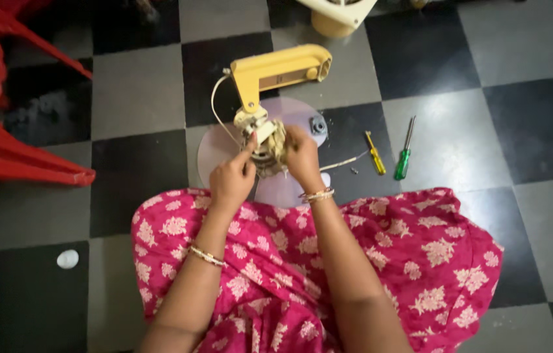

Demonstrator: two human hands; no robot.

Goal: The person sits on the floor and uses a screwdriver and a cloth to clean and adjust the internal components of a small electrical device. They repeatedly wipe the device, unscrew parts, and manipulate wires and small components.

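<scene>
Resting over the round lilac base plate on the checkered floor, the fan motor was gripped by closed left hand and right hand, best steadied firmly.

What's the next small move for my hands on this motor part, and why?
Probably keep the right hand steadying the motor while the left hand works its fingertips at the top. Both hands already grip it, and the screwdrivers lie untouched on the floor.

Dim, soft indoor light from above, slightly blurry throughout, with dark corners and faint sheen on the floor tiles.
</scene>
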